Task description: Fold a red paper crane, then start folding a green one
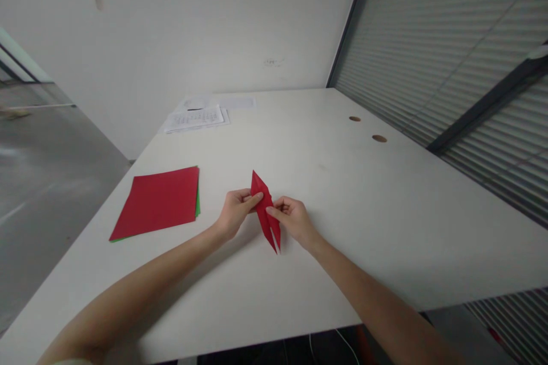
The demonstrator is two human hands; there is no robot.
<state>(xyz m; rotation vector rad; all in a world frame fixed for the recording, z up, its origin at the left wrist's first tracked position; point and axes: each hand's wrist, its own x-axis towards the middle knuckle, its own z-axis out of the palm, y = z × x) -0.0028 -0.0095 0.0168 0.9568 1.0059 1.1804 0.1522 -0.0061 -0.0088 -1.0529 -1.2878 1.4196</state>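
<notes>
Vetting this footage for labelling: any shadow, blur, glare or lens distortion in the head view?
Head view: soft shadow on the white table along the left forearm; head view: folded red paper free of strong glare, pale sheen on the grey floor; head view: writing on the far sheets too soft to read; head view: wide-angle stretch toward the edges.

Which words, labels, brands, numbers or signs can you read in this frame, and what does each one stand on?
None can be read.
White sheets at the table's far left: rows of marks, too small and blurred.
Wall: a faint scribble, illegible.
Folded red paper: no writing visible.
Flat red sheet at left: no writing visible.
</notes>
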